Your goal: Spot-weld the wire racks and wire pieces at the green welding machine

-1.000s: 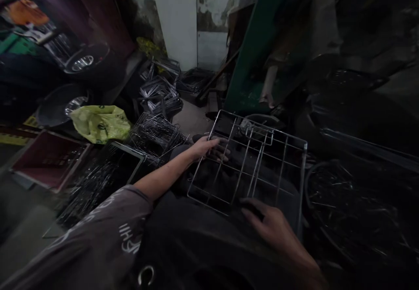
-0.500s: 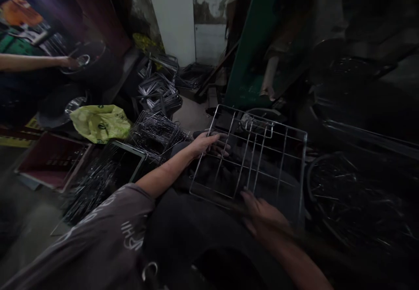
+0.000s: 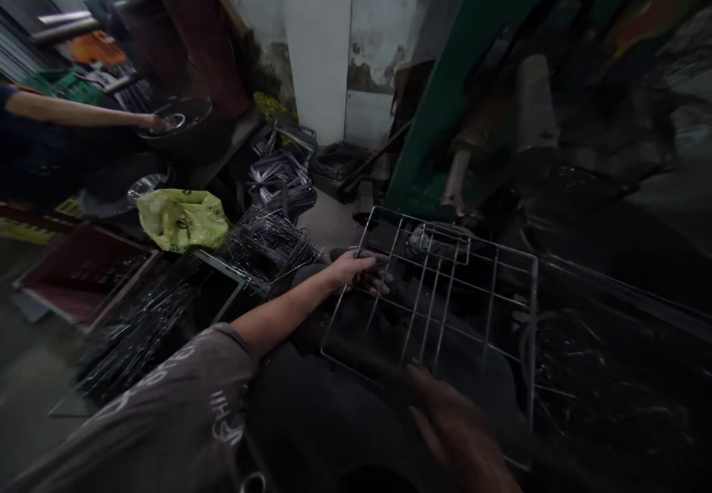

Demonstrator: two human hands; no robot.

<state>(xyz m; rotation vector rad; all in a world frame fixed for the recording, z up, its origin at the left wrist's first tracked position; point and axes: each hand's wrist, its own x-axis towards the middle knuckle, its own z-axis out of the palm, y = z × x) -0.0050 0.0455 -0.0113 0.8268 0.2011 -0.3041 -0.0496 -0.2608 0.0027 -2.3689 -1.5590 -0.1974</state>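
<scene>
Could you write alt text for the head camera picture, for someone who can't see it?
A person's left hand grips the edge of a wire grid rack over their lap, the blurred right hand at its near edge. Wire pieces and a yellow-green bag lie left.

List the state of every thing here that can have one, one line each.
wire rack: tilted, held at its left edge.
left hand: closed on the rack's left edge.
right hand: blurred, at the rack's near edge; grip unclear.
yellow bag: crumpled, lying loose.
wire pieces: heaped in a pile.
</scene>
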